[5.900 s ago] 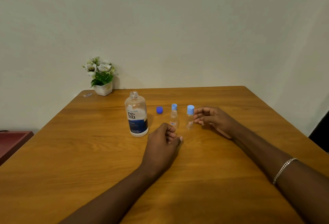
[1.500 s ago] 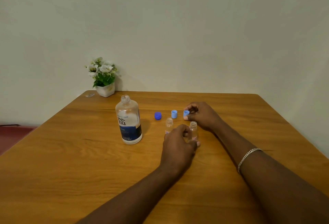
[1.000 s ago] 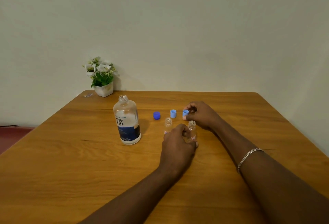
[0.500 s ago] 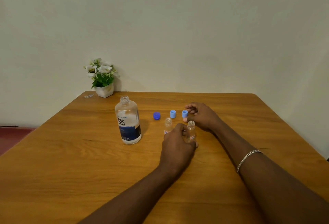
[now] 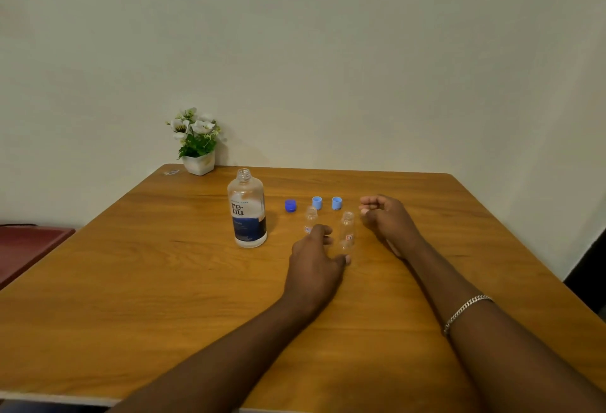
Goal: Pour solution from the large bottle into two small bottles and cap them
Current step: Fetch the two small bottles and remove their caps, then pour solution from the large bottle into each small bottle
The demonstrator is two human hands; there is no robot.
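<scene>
**Both small bottles uncapped, pouring not yet begun**

The right hand (image 5: 383, 219) had drawn back from the right light-blue cap (image 5: 336, 203), which it pinched half a second earlier. It hung just beside the cap with fingers loosely curled and nothing in them. Nearest the viewer, the left hand (image 5: 314, 261) lay on the table (image 5: 131, 281). Its fingers were slack and reached between the two small bottles, with the thumb at the foot of the right small bottle (image 5: 347, 230). Whether it held that bottle could not be told.

Both small bottles were light, narrow and open. A careless reach for the large bottle (image 5: 246, 212) would likely tip one, and a wide stream from its neck could miss such small mouths and wet the wood.

The right small bottle and the left small bottle (image 5: 310, 219) stood upright near each other. They looked empty, though clear plastic made this uncertain. Behind them the left light-blue cap (image 5: 316, 202) and the dark blue cap (image 5: 290, 206) sat in a row with the right cap. To the left stood the large bottle, uncapped and upright, its liquid level unreadable. A potted plant (image 5: 198, 147) occupied the far corner.
</scene>
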